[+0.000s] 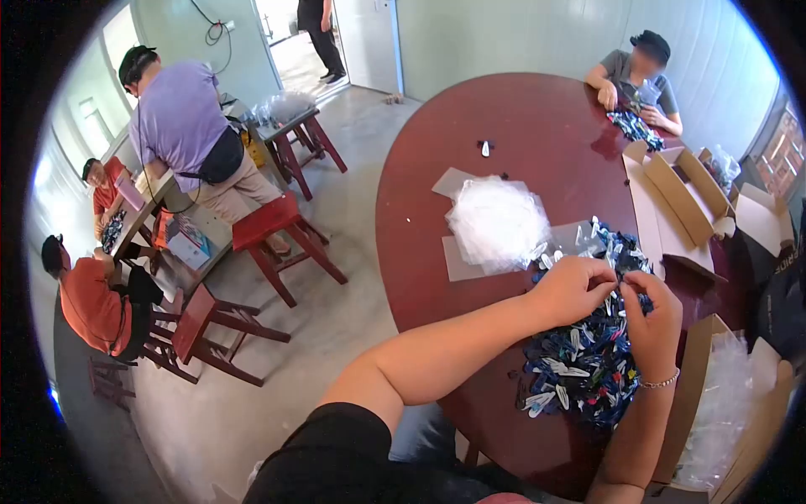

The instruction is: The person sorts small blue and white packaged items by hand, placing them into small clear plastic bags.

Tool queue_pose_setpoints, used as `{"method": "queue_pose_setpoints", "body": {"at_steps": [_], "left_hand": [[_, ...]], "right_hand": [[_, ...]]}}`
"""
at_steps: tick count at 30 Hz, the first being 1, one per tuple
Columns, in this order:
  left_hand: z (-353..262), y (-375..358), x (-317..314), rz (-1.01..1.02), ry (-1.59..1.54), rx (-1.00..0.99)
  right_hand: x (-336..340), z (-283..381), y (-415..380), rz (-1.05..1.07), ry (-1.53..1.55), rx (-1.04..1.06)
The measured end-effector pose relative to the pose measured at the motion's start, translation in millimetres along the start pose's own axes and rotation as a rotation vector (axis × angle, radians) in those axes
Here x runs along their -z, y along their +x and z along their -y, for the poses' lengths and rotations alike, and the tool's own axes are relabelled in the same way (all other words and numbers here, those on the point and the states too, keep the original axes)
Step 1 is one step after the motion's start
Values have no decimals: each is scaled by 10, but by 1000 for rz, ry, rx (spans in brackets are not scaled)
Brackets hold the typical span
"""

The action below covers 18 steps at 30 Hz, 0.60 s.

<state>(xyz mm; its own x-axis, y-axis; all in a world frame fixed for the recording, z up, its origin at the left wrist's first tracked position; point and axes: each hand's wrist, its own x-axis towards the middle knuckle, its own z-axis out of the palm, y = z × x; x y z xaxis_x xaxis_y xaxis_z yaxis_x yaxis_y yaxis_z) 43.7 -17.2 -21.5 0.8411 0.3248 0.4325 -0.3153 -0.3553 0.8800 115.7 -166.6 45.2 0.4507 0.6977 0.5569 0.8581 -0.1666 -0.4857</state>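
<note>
A wide heap of snap hair clips (pixel 579 361), mostly dark blue and black with white ones among them, is spread over the dark red table (pixel 428 168). Above the heap, my left hand (pixel 578 290) and my right hand (pixel 653 323) meet with their fingertips pinched close together. Whatever small thing lies between them is too hidden by the fingers to make out. A bracelet circles my right wrist. Just beyond my left hand lies a stack of clear plastic bags (pixel 497 223), fanned out in a rough circle. One small clip (pixel 485 149) rests apart, farther back on the table.
Open cardboard boxes (pixel 684 197) stand at the right. Nearer me, another box (pixel 714 412) holds clear plastic bags. Across the table a person (pixel 630 80) handles clips beside a smaller heap. Several people work at the left, near red wooden stools (pixel 281 231). Another person stands in the doorway.
</note>
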Motion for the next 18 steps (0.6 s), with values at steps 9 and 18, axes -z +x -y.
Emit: {"method": "queue_pose_setpoints", "body": {"at_steps": [9, 18], "left_hand": [[-83, -31, 128, -23, 595, 2], [459, 96, 493, -138, 899, -108]], "right_hand": [[106, -253, -60, -46, -57, -31], [149, -194, -73, -63, -13, -15]]}}
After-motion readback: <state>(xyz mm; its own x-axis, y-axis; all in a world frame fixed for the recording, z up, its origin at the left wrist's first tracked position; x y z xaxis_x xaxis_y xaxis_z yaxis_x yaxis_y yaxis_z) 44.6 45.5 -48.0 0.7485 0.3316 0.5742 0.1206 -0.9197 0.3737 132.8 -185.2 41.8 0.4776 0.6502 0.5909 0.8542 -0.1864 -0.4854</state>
